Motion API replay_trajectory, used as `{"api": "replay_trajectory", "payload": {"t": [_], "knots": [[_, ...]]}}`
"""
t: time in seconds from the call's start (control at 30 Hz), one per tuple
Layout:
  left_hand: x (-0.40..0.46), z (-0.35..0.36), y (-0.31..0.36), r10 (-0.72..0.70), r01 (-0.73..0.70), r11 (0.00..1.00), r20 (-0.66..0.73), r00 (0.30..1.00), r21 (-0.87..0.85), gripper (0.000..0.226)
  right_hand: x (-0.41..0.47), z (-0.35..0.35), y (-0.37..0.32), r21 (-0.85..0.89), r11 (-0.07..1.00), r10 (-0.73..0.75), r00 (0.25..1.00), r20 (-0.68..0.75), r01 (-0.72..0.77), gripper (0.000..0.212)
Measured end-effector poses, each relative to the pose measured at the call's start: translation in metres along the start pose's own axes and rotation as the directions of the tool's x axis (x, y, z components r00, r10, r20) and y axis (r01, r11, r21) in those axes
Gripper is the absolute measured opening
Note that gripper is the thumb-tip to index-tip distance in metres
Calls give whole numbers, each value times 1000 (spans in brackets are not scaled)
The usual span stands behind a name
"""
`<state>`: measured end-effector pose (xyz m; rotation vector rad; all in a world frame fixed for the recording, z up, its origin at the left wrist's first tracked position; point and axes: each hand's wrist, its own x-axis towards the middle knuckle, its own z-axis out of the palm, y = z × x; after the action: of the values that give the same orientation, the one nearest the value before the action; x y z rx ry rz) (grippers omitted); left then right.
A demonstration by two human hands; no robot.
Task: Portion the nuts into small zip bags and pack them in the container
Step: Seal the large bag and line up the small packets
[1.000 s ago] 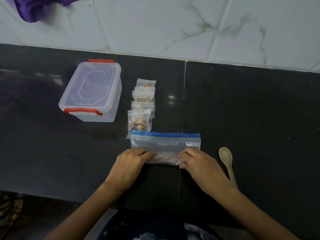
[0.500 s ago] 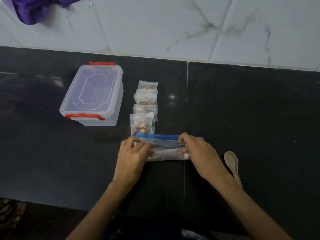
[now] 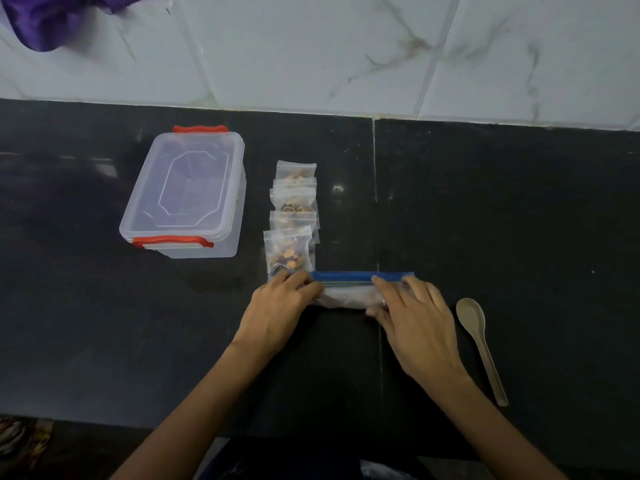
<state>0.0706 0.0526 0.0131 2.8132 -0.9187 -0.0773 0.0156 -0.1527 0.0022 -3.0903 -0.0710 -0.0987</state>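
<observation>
A large zip bag (image 3: pixel 346 289) with a blue seal strip lies rolled up on the black counter (image 3: pixel 502 220). My left hand (image 3: pixel 277 313) grips its left end with curled fingers. My right hand (image 3: pixel 412 317) holds its right end, fingers over the roll. Just behind it, several small zip bags of nuts (image 3: pixel 292 223) lie in an overlapping row. A clear plastic container (image 3: pixel 187 192) with red clips stands closed to their left.
A beige spoon (image 3: pixel 479 341) lies on the counter right of my right hand. White marble tiles (image 3: pixel 311 53) form the wall behind. A purple cloth (image 3: pixel 45 19) hangs at the top left. The counter's front edge runs just below my forearms.
Both hands have rolled the large bag forward, up to its blue seal strip. The printed band of the bag is now hidden in the roll.
</observation>
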Motion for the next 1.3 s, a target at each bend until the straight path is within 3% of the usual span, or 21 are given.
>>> {"api": "replay_trajectory", "payload": {"t": [0.13,0.2,0.3,0.37,0.47,0.63,0.73,0.83,0.9,0.97,1.13,1.3], "knots": [[7,1,2,-135,135,991,-7,991,-5,36,1,10,8,-14,1000,10,998,67,-9,45],[10,2,3,-174,175,984,-39,984,36,40,5,5,9,119,993,-3,995,96,-8,39],[12,2,2,-114,121,981,-59,992,150,48,15,-3,13,319,947,-2,990,144,-45,36],[13,1,0,-57,68,979,-59,997,191,50,22,-4,17,351,933,18,984,176,-80,34],[10,4,-3,6,12,977,-82,997,215,46,32,-4,18,321,939,52,973,224,-124,41],[2,6,0,44,-19,967,-92,995,253,38,40,-3,20,186,981,19,983,181,-53,45],[-4,8,8,50,-26,973,-101,994,230,39,35,-1,19,120,986,107,991,77,-116,42],[-12,18,19,67,-44,981,-116,991,187,38,26,0,13,401,855,381,923,-56,-328,25],[-18,22,27,36,-28,994,-79,996,108,44,22,2,7,613,686,513,858,-23,-393,14],[-22,26,33,23,-18,997,-60,998,73,48,17,2,-1,682,608,558,830,-4,-406,11],[-22,25,51,-66,67,998,14,998,-9,77,17,7,-25,749,597,328,940,98,-287,56],[4,30,59,-71,71,998,-36,997,0,59,59,17,-17,742,642,121,981,150,-193,64]]}}
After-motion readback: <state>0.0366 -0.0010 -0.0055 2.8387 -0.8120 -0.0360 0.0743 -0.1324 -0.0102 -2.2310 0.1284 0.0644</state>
